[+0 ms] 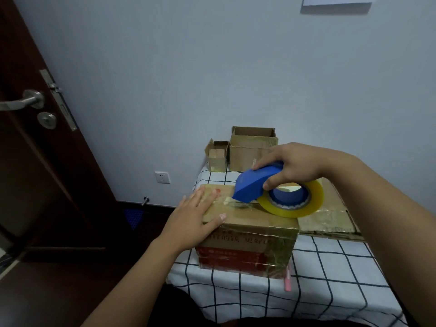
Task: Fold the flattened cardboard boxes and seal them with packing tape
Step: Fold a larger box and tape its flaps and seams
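Cardboard box (247, 232) with blurred unreadable print, left hand (195, 215) spread flat on top, right hand (295, 166) gripping blue tape dispenser (257, 182).

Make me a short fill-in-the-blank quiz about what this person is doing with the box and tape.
1. The right hand grips a tape dispenser coloured ____.
2. The left hand presses flat on top of the closed ____.
3. The tablecloth is white with a black ____ pattern.
4. By the wall stand two open boxes, the small box to the ____ of the large box.

Missing words: blue; box; grid; left
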A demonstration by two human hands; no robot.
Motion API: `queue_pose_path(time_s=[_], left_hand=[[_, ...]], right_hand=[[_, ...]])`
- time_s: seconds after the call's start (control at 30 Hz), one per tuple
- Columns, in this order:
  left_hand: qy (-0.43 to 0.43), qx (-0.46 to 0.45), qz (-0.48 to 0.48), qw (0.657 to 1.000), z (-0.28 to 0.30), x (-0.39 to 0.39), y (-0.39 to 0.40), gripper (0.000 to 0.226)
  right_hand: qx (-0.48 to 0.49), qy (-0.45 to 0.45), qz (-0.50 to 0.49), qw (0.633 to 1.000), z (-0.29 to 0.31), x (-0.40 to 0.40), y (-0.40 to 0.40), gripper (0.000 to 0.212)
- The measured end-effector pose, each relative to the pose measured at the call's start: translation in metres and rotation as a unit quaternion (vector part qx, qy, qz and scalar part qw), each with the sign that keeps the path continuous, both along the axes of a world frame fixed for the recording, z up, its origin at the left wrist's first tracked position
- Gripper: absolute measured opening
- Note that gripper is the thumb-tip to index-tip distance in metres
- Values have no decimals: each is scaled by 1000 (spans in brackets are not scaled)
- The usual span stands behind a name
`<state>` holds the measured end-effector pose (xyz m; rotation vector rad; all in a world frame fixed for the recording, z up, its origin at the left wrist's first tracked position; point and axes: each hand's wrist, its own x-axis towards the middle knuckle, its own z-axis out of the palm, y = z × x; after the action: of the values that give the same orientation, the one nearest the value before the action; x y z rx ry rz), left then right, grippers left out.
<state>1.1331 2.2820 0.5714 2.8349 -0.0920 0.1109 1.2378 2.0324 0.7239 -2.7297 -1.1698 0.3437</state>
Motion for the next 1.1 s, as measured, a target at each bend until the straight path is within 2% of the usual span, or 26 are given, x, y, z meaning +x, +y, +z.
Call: queue_pose_path(time_s=[0.07,0.2,0.47,0.7,0.9,0.97,1.1], left_hand=[[-15,47,1,999,0,0,0,85],[-45,107,0,993,5,0,-17,70],[-52,112,32,992,-1,-1,-40,70],[-54,78,11,995,7,1,-52,65],[-62,84,6,995,3,2,-52,63],[-59,83,9,995,5,2,-52,65],[-57,91,18,994,6,6,-58,65]], right_hand=[[4,-10,3,1000,-2,-2,2,48],[-4,-20,3,1000,-4,-2,7,48],[-85,-2,-15,996,0,-1,16,39],[-176,-71,-38,981,3,-9,46,36],[-237,-108,-63,963,-6,-13,61,68],[-244,-115,-60,961,-4,-13,62,68],[-246,-60,-54,966,1,-6,64,70]])
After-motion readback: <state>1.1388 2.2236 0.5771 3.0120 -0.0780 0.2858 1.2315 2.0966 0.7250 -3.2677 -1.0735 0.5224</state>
